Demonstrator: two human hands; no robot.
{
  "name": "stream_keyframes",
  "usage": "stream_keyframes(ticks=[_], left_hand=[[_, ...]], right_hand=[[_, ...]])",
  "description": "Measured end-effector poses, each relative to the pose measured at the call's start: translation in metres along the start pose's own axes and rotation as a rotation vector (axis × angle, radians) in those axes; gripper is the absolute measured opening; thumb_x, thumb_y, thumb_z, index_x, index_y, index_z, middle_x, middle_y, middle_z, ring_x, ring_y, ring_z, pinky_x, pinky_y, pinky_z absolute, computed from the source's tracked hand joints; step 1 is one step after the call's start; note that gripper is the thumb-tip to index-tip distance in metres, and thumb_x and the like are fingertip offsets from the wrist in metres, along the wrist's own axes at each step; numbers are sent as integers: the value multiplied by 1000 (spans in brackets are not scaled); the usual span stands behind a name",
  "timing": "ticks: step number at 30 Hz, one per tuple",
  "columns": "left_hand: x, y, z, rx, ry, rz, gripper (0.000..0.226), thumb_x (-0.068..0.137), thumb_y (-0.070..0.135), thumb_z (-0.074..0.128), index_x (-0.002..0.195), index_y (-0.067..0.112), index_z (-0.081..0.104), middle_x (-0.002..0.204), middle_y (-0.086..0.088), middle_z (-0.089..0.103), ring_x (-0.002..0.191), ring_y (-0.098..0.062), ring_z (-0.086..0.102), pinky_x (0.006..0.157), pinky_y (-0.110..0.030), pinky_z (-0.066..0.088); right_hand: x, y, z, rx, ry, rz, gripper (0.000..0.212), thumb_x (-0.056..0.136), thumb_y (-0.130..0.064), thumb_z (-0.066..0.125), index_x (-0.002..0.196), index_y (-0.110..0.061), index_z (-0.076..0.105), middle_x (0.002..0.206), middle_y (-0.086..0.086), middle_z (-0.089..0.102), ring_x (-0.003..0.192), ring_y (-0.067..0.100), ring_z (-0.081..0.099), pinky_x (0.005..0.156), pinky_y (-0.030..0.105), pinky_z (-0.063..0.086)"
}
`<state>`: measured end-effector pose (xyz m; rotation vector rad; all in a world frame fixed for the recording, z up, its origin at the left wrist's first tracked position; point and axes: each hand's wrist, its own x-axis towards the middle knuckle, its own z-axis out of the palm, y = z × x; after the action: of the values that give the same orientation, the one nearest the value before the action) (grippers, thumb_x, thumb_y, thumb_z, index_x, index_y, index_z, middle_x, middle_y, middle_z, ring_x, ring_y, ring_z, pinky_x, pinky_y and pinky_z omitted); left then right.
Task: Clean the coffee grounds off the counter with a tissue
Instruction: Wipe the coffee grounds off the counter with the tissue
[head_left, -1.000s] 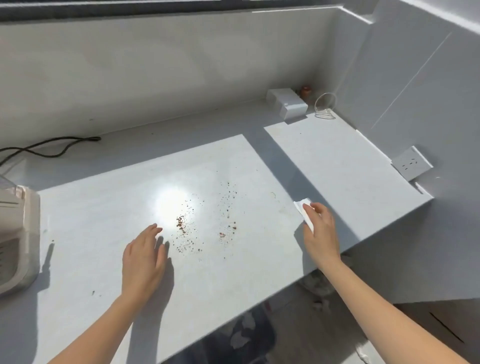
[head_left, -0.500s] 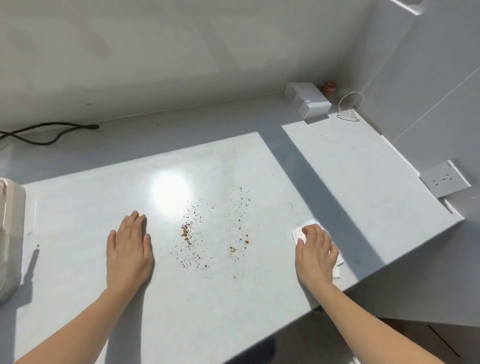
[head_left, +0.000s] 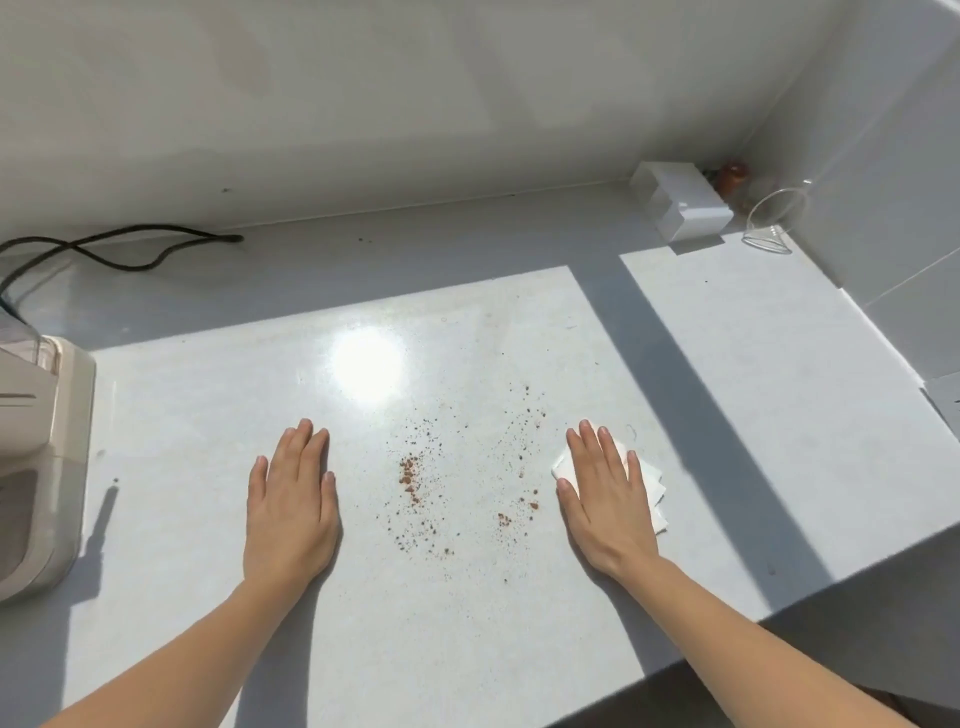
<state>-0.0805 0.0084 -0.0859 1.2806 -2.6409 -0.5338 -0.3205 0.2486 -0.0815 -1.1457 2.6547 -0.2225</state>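
Note:
Brown coffee grounds (head_left: 410, 478) lie scattered on the white counter (head_left: 467, 649), in a denser patch in the middle and a thinner trail to its right. My left hand (head_left: 293, 499) rests flat on the counter left of the grounds, fingers together, holding nothing. My right hand (head_left: 608, 499) presses palm-down on a folded white tissue (head_left: 652, 483) just right of the grounds. The tissue's edges stick out past the fingers on both sides; the palm hides the rest of it.
A beige appliance (head_left: 36, 467) stands at the left edge, with a black cable (head_left: 130, 249) behind it. In the back right corner are a white box (head_left: 685, 208), a small red-brown object (head_left: 731, 175) and a clear cup (head_left: 774, 223) lying on its side. The counter's front edge runs close by my right wrist.
My right hand brought the tissue down from a pinch grip, pressed it flat and slid it left toward the grounds. My left hand settled flat on the counter. The view tilted down.

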Motion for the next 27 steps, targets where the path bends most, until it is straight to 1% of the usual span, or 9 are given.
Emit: stream_keyframes(ticks=[4,7,10,14,16,21,23,25,27], left_hand=[[1,0,-1,-13,4,1,46,95,15,38,141,15,35,155,-4,28,145,-18,18,118,-44,11],[1,2,-1,-22,8,-4,46,95,16,37,141,15,35,155,-4,28,145,-18,17,118,-44,11],[0,1,-1,-31,15,4,45,96,16,37,141,15,35,155,-4,28,145,-18,17,119,-43,10],[0,1,0,-33,21,2,45,96,16,37,141,15,35,155,-4,28,145,-18,17,119,-44,10],[0,-1,1,-29,22,8,45,96,16,37,142,14,35,155,-4,27,145,-17,17,119,-44,10],[0,-1,3,-13,29,16,46,95,16,38,141,14,35,155,-5,28,145,-18,18,118,-45,11],[1,-2,2,-17,26,18,46,95,17,38,141,14,35,155,-5,28,145,-19,18,118,-45,11],[1,-2,2,-21,31,18,46,95,17,37,141,13,35,154,-6,29,145,-19,18,118,-45,12],[1,0,2,-24,27,12,46,95,16,38,141,13,35,154,-6,29,145,-19,18,118,-46,12]], right_hand=[[17,2,-3,-15,-32,217,61,99,-45,12,152,-20,-3,161,-4,-8,148,12,-11,120,42,-6],[42,2,-14,17,-39,353,62,100,-43,13,152,-15,-5,162,0,-9,148,15,-11,120,45,-5],[13,-3,-5,-12,-17,264,65,99,-47,12,151,-13,-7,162,2,-9,148,16,-12,120,44,-5],[-70,-10,18,-46,-15,2,69,97,-54,12,152,-18,-7,162,-2,-8,148,13,-11,119,39,-7],[-67,5,14,-72,-28,-35,70,96,-56,11,152,-19,-7,161,-4,-7,148,12,-11,119,38,-7],[12,27,-14,-70,5,315,67,99,-47,15,151,-9,-3,162,5,-4,149,18,-8,120,44,-2],[10,14,-10,-60,-24,220,66,100,-45,15,151,-10,-5,162,4,-7,148,16,-10,120,43,-4],[-27,-4,4,-77,-45,-35,67,99,-49,15,152,-14,-7,161,1,-10,148,14,-12,120,39,-7],[-74,-8,15,-86,-91,-241,70,98,-54,19,153,-15,-2,162,0,-6,149,15,-5,119,39,-5]])
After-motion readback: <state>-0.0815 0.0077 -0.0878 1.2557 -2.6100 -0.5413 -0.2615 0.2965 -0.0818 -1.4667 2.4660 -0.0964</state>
